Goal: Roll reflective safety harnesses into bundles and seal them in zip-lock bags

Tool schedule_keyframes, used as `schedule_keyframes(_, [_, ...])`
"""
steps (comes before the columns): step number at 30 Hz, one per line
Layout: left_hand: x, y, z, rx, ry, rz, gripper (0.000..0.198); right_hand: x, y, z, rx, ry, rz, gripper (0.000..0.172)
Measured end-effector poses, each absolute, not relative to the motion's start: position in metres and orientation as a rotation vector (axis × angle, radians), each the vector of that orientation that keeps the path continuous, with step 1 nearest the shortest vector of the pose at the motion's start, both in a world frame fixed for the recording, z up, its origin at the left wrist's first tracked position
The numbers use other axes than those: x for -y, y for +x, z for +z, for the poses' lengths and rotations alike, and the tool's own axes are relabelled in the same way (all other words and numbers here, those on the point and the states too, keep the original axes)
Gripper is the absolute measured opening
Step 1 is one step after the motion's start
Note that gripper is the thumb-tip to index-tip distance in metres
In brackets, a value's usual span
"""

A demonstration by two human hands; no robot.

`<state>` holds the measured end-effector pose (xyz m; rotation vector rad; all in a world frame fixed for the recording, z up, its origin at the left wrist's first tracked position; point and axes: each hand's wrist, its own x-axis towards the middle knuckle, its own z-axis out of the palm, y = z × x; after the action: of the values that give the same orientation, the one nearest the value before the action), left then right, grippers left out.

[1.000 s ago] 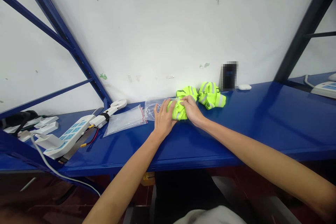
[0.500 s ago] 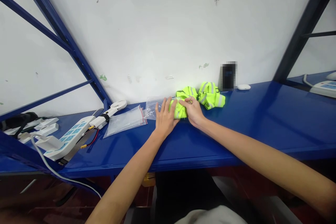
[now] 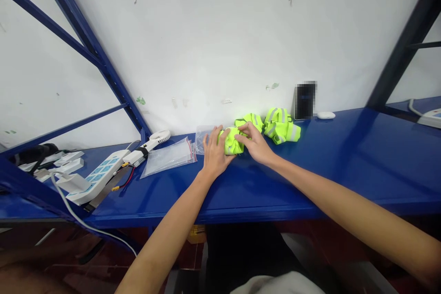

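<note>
A small bundled neon-yellow reflective vest [image 3: 234, 142] lies on the blue table between my two hands. My left hand [image 3: 216, 150] is curled over its left side, gripping it, with the thumb low by the near edge. On the right, my right hand [image 3: 255, 143] has thumb and fingers closed on the bundle's upper right edge. A clear plastic bag [image 3: 202, 138] sticks out from behind my left fingers; whether the vest is partly in it I cannot tell. Two more bundled vests, one just behind [image 3: 251, 120] and one to the right [image 3: 280, 125], rest near the wall.
Flat zip bags [image 3: 168, 158] lie left of my hands, beside a small white fan [image 3: 160, 136] and a power strip [image 3: 99, 177]. A pixelated dark object [image 3: 305, 101] leans on the wall, with a white case [image 3: 325, 115] next to it. Blue frame posts [image 3: 113, 76] border the table.
My right fingers have shifted slightly on the bundle, which looks more compact. The whole view has moved a little, so everything sits slightly further right.
</note>
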<state>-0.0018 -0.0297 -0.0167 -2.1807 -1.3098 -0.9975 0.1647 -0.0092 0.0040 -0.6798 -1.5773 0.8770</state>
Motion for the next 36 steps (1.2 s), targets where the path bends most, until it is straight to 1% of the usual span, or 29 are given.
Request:
schedule_keyframes(3, [0.03,-0.004,-0.017,1.279,-2.218,-1.065,0.072,0.011,0.17,0.008,1.705,-0.69,0.781,0.028])
schedule_keyframes(8, [0.027,-0.008,-0.017,1.21,-2.235,-1.197,0.075,0.015,0.18,0.018,1.843,-0.57,0.952,0.041])
schedule_keyframes(12, [0.026,-0.009,-0.017,1.191,-2.244,-1.227,0.079,0.016,0.181,0.021,1.843,-0.55,0.919,0.045])
schedule_keyframes(16, [0.027,-0.008,-0.015,1.203,-2.269,-1.163,0.079,0.017,0.178,0.017,1.803,-0.552,0.87,0.039])
schedule_keyframes(20, [0.027,-0.004,-0.016,1.227,-2.312,-1.078,0.074,0.015,0.175,0.011,1.87,-0.607,0.703,0.033])
schedule_keyframes(25, [0.025,-0.003,-0.018,1.224,-2.399,-1.072,0.069,0.012,0.173,0.007,1.949,-0.677,0.517,0.028])
schedule_keyframes(34, [0.024,-0.003,-0.02,1.166,-2.481,-1.072,0.061,0.012,0.174,0.008,2.1,-0.72,0.23,0.01])
schedule_keyframes(36, [0.025,-0.003,-0.019,1.162,-2.486,-1.055,0.059,0.012,0.176,0.006,2.167,-0.721,0.208,0.011])
